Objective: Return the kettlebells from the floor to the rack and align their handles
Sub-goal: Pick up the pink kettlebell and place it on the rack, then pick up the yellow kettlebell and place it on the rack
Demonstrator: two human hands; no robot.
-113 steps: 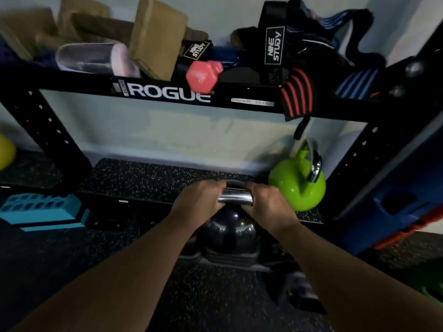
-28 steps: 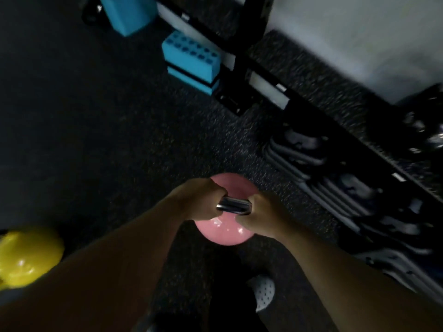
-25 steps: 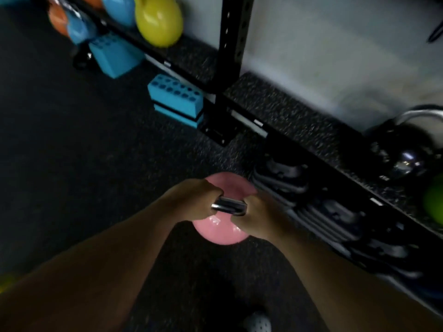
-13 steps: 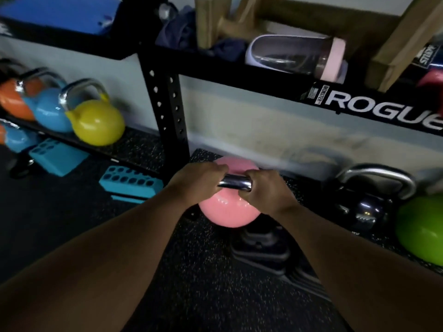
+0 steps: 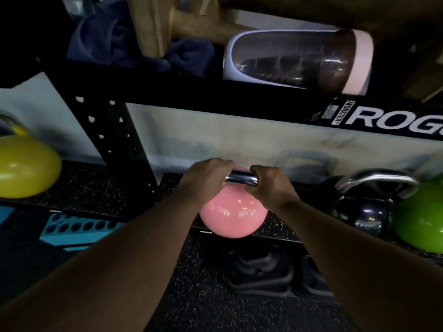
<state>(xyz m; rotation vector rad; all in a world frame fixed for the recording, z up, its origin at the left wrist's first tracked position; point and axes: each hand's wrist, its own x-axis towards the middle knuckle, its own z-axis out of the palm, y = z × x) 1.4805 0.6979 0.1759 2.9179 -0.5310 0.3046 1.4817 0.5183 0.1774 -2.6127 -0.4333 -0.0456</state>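
Observation:
A pink kettlebell (image 5: 233,215) with a chrome handle (image 5: 241,180) hangs in the air at the front edge of the low rack shelf (image 5: 93,190). My left hand (image 5: 206,182) and my right hand (image 5: 272,185) are both closed on that handle, one at each end. To the right, a black kettlebell (image 5: 366,212) with a chrome handle stands on the shelf, and beside it a green kettlebell (image 5: 419,219). A yellow kettlebell (image 5: 25,166) sits on the shelf at the far left, beyond the black upright post (image 5: 115,140).
The upper shelf beam (image 5: 263,105) hangs just above my hands, loaded with a clear shaker bottle (image 5: 297,61), wooden blocks and dark cloth. Blue foam blocks (image 5: 79,230) lie on the floor at left. Black weight plates (image 5: 261,271) are stacked under the shelf.
I have carried the pink kettlebell up from the floor and forward to the shelf's front edge, both hands still on its handle. The view has closed in on the rack.

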